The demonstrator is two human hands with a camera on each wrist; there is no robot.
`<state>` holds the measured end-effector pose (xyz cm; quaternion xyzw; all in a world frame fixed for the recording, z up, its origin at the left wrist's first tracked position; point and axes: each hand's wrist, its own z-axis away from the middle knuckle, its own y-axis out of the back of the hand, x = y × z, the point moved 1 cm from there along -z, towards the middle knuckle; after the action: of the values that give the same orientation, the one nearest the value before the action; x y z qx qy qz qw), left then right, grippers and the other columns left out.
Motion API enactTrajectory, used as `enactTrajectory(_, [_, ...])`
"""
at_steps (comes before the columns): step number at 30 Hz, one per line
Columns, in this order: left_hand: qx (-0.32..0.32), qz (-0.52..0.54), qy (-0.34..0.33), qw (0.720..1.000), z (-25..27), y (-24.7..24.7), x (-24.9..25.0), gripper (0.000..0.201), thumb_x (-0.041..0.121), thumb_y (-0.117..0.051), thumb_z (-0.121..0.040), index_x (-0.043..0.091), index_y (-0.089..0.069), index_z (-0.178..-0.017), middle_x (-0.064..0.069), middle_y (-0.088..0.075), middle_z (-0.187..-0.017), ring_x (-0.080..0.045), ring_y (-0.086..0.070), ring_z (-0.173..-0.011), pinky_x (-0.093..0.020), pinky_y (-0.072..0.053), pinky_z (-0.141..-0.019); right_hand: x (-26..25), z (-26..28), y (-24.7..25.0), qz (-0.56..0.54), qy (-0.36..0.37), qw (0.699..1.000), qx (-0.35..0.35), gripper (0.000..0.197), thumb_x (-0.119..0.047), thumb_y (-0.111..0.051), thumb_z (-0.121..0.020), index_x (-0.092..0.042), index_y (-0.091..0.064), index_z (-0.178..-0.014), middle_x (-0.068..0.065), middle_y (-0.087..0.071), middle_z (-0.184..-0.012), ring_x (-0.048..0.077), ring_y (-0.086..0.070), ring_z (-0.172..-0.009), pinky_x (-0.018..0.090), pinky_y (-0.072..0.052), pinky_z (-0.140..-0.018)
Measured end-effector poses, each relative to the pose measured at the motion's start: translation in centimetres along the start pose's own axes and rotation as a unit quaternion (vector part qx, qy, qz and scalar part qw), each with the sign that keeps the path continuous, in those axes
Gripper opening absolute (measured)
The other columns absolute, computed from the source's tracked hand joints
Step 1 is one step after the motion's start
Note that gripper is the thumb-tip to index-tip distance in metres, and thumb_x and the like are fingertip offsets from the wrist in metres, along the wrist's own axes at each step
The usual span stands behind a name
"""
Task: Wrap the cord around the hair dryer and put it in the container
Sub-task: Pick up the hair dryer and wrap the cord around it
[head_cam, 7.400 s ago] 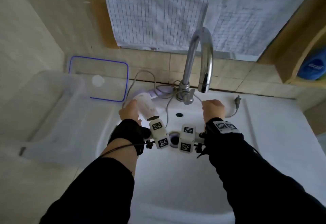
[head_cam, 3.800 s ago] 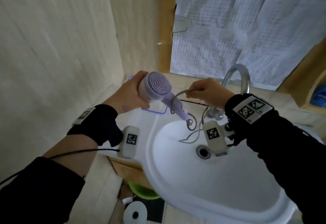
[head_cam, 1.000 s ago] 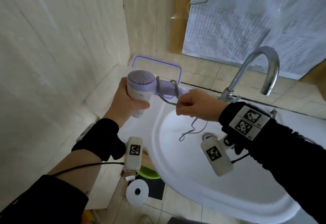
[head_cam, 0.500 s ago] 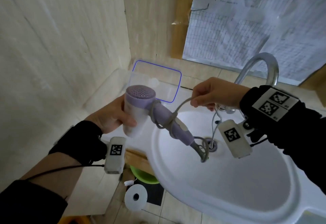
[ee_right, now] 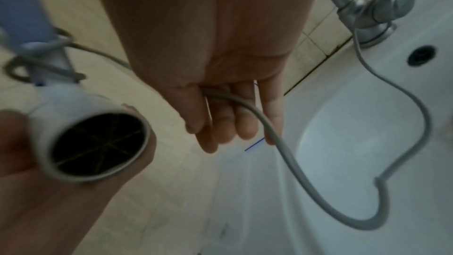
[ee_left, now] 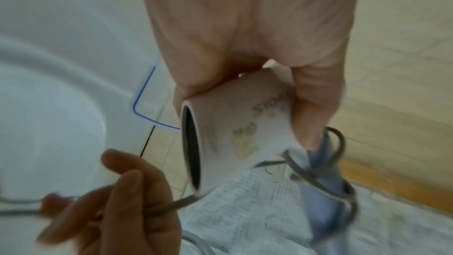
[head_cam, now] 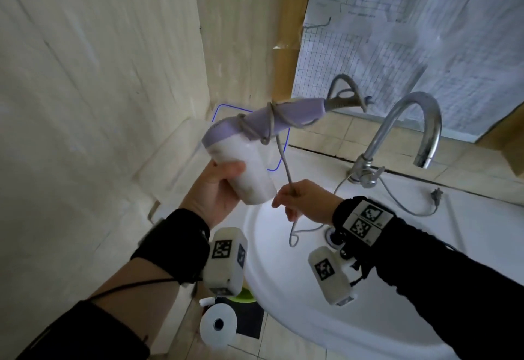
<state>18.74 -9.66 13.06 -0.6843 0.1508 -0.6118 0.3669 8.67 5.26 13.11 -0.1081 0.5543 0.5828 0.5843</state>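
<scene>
My left hand [head_cam: 215, 189] grips the white barrel of the hair dryer [head_cam: 249, 172] above the sink's left edge, its purple handle [head_cam: 286, 117] pointing up and right. The grey cord [head_cam: 283, 158] loops a few times round the handle, then drops to my right hand [head_cam: 297, 198], which pinches it just below the barrel. In the left wrist view the hair dryer [ee_left: 235, 133] shows its dark nozzle, and my right hand [ee_left: 127, 201] holds the cord [ee_left: 171, 205]. In the right wrist view the cord [ee_right: 282, 152] runs from my fingers [ee_right: 220, 123] into the basin. The clear container [head_cam: 181, 155] with a blue-rimmed lid [head_cam: 226, 110] stands behind, by the wall.
The white sink [head_cam: 368, 317] lies below, with a chrome tap [head_cam: 408, 132] at its back. The cord's plug [head_cam: 435, 196] rests on the sink's right rim. A toilet paper roll [head_cam: 218, 325] and a green bowl [head_cam: 246, 295] sit on the floor. A tiled wall closes the left.
The dryer has swung so its handle points up and right instead of down into the basin. My right hand has dropped from above the handle to below the barrel, still holding the cord.
</scene>
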Motion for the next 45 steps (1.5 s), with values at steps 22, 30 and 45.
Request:
enactTrajectory(22, [0.003,-0.601,0.026,0.799,0.8,2.7,2.3,0.076,0.017,-0.075,-0.041,0.031,-0.049,-0.111,-0.001,-0.065,-0.105,-0.027,-0.062,-0.096,-0.04,-0.056,-0.076,-2.7,1.9,5.0,0.239,0.028,0.971,-0.008,0.007,-0.019,-0.066,-0.081,-0.015,-0.061,-0.08,-0.007,-0.044,-0.058,-0.006,-0.049,-0.037,0.008,-0.033,-0.031])
enactTrajectory(30, [-0.08,-0.472,0.108,0.871,0.5,2.8,3.1,0.086,0.013,-0.077,-0.033,0.02,-0.056,-0.116,-0.01,-0.067,-0.112,-0.02,-0.062,-0.1,-0.041,-0.054,-0.083,-2.0,0.8,6.7,0.203,0.035,0.978,-0.02,0.012,-0.023,-0.071,-0.077,-0.017,-0.063,-0.07,-0.003,-0.053,-0.057,0.01,-0.047,-0.054,0.021,-0.042,-0.057])
enactTrajectory(45, [-0.048,-0.002,0.075,0.996,0.7,0.9,-0.2,0.069,0.018,-0.09,-0.027,0.011,-0.074,-0.094,-0.009,-0.073,-0.084,-0.023,-0.071,-0.078,-0.033,-0.058,-0.073,0.7,0.6,3.3,-0.206,0.024,0.976,0.067,0.028,-0.021,-0.047,-0.094,-0.015,-0.064,-0.073,-0.001,-0.059,-0.056,0.012,-0.058,-0.057,0.025,-0.05,-0.073])
